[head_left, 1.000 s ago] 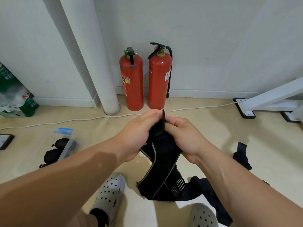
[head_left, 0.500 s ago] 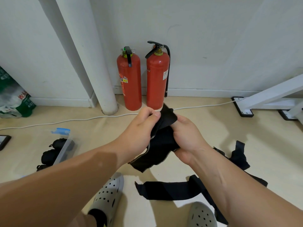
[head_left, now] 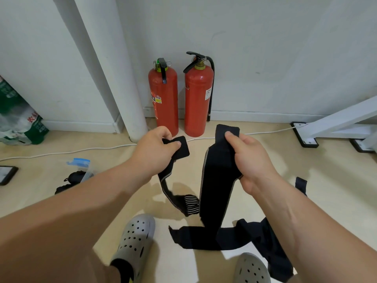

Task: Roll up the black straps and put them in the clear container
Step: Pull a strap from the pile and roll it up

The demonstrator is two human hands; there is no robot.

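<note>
Head view. The left hand (head_left: 157, 148) pinched the small square end of a black strap (head_left: 214, 186) between thumb and curled fingers. The right hand (head_left: 251, 158) gripped the strap's wide end, thumb pressed on the front face and fingers wrapped behind. The hands were held apart above the floor, and the strap hung between them in a loop. Its narrow length dropped from the left hand to a striped section (head_left: 190, 203) at the bottom, where it met the broad length falling from the right hand.

More black straps (head_left: 204, 235) lay flat on the floor between two grey clogs (head_left: 136, 237), running off under the right forearm. Another black piece (head_left: 301, 183) showed beyond the right wrist.

The clear container (head_left: 86, 170), with a blue clip, sat on the floor well to the left of the hands. Dark rolled bundles (head_left: 74, 177) lay at it; whether inside or beside could not be told.

Two red fire extinguishers (head_left: 163, 97) stood upright against the wall beside a white pipe (head_left: 122, 78). A white cable (head_left: 61, 153) ran along the floor.
</note>
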